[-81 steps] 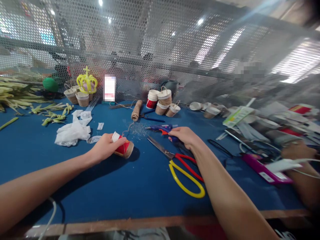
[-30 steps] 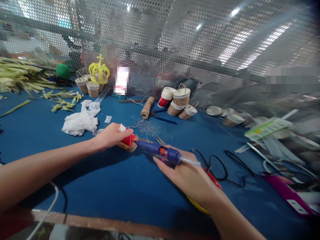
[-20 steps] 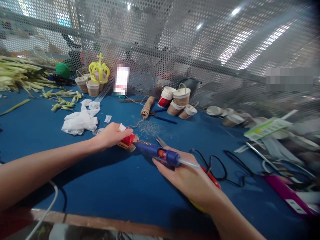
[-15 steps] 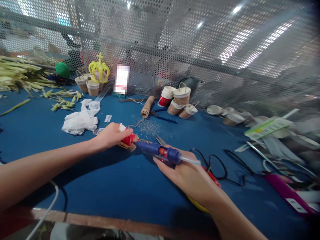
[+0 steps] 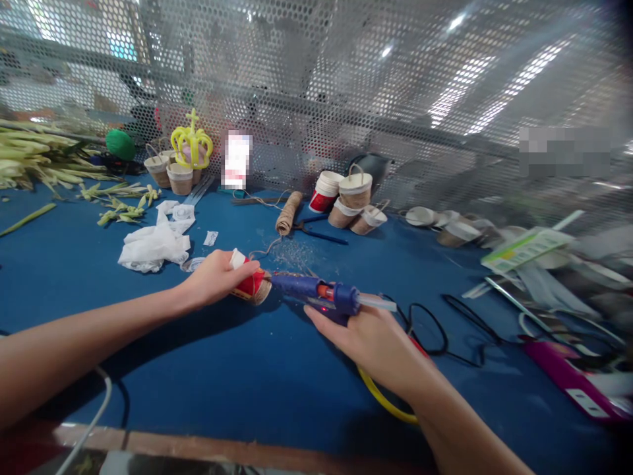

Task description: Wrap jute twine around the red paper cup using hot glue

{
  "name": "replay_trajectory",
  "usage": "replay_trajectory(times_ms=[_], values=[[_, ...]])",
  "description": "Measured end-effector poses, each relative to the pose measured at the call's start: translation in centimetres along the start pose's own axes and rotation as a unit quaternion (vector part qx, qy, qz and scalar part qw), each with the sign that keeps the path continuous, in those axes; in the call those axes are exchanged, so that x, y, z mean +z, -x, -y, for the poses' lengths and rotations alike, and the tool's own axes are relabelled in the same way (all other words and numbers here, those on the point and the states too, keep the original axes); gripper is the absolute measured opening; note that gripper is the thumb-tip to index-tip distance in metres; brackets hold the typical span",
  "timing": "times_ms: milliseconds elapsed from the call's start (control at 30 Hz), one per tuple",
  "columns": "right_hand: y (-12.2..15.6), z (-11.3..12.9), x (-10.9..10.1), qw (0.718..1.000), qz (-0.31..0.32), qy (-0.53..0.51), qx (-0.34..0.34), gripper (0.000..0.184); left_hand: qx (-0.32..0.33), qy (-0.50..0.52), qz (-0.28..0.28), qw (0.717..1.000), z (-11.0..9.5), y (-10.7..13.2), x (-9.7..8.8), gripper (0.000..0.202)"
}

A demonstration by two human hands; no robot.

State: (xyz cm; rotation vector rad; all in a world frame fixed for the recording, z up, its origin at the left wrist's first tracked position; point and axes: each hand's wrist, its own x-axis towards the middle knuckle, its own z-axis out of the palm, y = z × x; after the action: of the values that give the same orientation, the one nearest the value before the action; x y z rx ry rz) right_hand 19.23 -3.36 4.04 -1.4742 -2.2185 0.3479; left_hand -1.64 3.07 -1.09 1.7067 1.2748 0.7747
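Note:
My left hand (image 5: 210,280) is closed round a small red paper cup (image 5: 250,285) lying on its side on the blue table (image 5: 237,382), its lower end wrapped in brown twine. My right hand (image 5: 368,340) grips a blue glue gun (image 5: 316,291) with a clear glue stick sticking out at the back. The gun's nozzle touches the twine-wrapped end of the cup. A strand of twine runs from the cup to a twine spool (image 5: 285,215) further back.
Yellow-handled scissors (image 5: 383,399) lie partly under my right wrist, beside a black cable (image 5: 435,326). Twine-wrapped cups (image 5: 353,198) and a yellow crown (image 5: 191,142) stand by the perforated metal screen. A white plastic scrap (image 5: 151,244) and green leaf strips (image 5: 116,208) lie left; clutter fills the right.
My right hand picked the glue gun up from the table and brought its nozzle to the cup in my left hand. In the last second both hands barely shifted.

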Motion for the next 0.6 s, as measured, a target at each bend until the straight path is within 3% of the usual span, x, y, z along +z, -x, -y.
replay_trajectory(times_ms=[300, 600], values=[[0.22, 0.19, -0.13, 1.000, 0.014, -0.008, -0.009, 0.012, 0.001, -0.002, -0.005, 1.000, -0.12, 0.15, -0.07, 0.039], [-0.55, 0.54, -0.77, 0.999, 0.033, -0.004, 0.024, 0.018, 0.014, -0.005, 0.004, 1.000, -0.54, 0.48, 0.00, 0.038]])
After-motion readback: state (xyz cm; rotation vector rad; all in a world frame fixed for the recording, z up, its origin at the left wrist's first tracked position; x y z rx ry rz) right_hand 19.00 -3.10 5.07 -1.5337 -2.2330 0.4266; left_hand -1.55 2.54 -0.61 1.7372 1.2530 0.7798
